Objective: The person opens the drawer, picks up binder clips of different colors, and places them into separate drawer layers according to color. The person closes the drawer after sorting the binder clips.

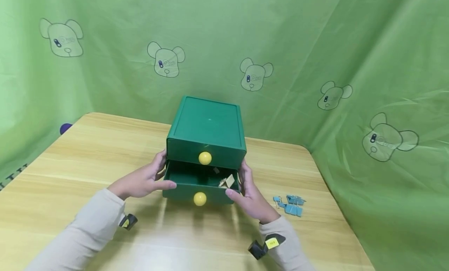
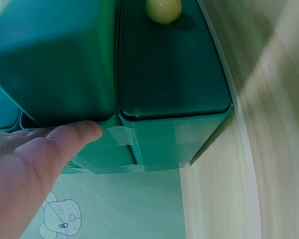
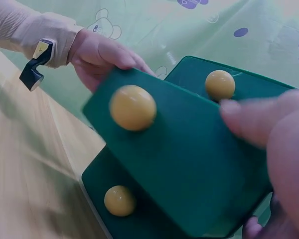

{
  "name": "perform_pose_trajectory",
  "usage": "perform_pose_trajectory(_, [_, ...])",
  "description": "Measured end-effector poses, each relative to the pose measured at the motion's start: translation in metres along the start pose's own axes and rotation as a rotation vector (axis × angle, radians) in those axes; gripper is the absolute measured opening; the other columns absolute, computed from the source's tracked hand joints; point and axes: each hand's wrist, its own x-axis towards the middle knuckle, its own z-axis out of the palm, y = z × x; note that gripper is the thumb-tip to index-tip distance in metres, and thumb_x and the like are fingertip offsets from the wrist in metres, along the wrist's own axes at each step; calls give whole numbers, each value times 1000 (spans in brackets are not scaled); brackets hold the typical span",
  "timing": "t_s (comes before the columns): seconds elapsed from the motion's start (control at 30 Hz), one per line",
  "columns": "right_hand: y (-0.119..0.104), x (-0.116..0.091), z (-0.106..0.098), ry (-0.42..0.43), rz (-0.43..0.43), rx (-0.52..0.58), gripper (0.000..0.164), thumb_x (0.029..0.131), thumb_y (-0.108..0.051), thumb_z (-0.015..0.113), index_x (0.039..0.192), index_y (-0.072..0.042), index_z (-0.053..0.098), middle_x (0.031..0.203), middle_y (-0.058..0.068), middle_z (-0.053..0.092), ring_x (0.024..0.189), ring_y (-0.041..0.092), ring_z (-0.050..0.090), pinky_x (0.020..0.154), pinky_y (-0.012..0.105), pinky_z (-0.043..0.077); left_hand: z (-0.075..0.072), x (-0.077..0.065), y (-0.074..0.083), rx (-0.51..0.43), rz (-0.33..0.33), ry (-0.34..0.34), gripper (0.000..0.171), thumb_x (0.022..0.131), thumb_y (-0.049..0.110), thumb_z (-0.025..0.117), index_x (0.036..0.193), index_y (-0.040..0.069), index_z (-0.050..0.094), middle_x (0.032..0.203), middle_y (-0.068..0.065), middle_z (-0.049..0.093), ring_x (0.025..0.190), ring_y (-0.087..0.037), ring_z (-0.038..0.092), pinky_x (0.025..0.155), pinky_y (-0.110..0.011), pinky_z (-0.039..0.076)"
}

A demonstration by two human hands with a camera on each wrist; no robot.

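A green drawer cabinet (image 1: 210, 121) with yellow round knobs stands on the table. Its middle drawer (image 1: 214, 195) is pulled partly out; the bottom drawer (image 3: 107, 172) shows below it in the right wrist view. My left hand (image 1: 142, 180) holds the pulled-out drawer's left side, thumb across the front rim. On the right side, my right hand (image 1: 253, 197) grips the same drawer, its thumb at the front's upper edge. A small cream-coloured item (image 1: 229, 180) with a brownish part lies inside at the right; its kind is unclear. Farther back sits a small pale piece (image 1: 216, 170).
Several blue binder clips (image 1: 294, 210) lie on the wooden table (image 1: 87, 146) to the right of the cabinet. A green curtain (image 1: 210, 37) with bear-head prints hangs behind the table and along its sides. Clear tape (image 2: 122, 135) is stuck on the cabinet's side.
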Motion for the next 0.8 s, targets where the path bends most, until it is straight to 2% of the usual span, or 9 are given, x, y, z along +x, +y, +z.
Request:
perform_pose_trajectory(0.13, [2, 0, 3, 32, 28, -22, 70, 101, -2, 43, 153, -10, -4, 160, 9, -15, 145, 30, -8, 111, 60, 10, 2, 0, 1, 62, 1, 26, 87, 101, 32, 51, 148, -9, -9, 155, -33, -2, 141, -47, 12, 110, -58, 19])
perform_pose_trajectory(0.2, [1, -1, 4, 49, 44, -36, 66, 102, -2, 40, 152, -7, -2, 159, 11, -14, 145, 31, -6, 113, 55, 11, 2, 1, 0, 72, 23, 36, 80, 103, 29, 47, 148, -9, -7, 155, -32, 0, 141, -47, 13, 111, -58, 17])
perform_pose_trajectory(0.33, [3, -1, 5, 73, 22, -62, 63, 102, 1, 39, 151, -5, 2, 160, 12, -10, 146, 30, -4, 115, 43, 7, 2, 3, -1, 72, 62, 54, 72, 105, 24, 44, 148, -10, -2, 155, -32, 5, 140, -47, 16, 111, -57, 16])
perform_pose_trajectory(0.43, [7, 0, 7, 112, -13, -71, 60, 101, 2, 40, 151, -2, 6, 160, 15, -4, 146, 33, 1, 114, 46, 10, 2, 3, -2, 95, 78, 83, 66, 105, 22, 43, 147, -11, 4, 153, -35, 12, 138, -48, 20, 110, -57, 20])
perform_pose_trajectory(0.57, [10, 2, 13, 208, -48, -107, 51, 100, 5, 42, 145, 6, 18, 158, 22, 9, 143, 39, 13, 109, 51, 24, 2, 4, -4, 153, 100, 155, 59, 105, 20, 44, 144, -13, 15, 149, -36, 23, 135, -48, 29, 107, -56, 27])
perform_pose_trajectory(0.7, [11, 4, 18, 314, -51, -164, 42, 97, 10, 43, 137, 11, 30, 154, 26, 21, 140, 40, 25, 104, 43, 36, 5, 7, -5, 204, 117, 236, 52, 104, 17, 46, 140, -13, 24, 145, -36, 31, 132, -47, 36, 104, -54, 33])
perform_pose_trajectory(0.8, [12, 6, 18, 391, -38, -184, 36, 94, 15, 46, 129, 13, 37, 150, 26, 29, 136, 39, 33, 100, 40, 41, 11, 12, -6, 231, 149, 327, 41, 102, 9, 49, 132, -13, 33, 139, -36, 40, 128, -45, 42, 101, -52, 38])
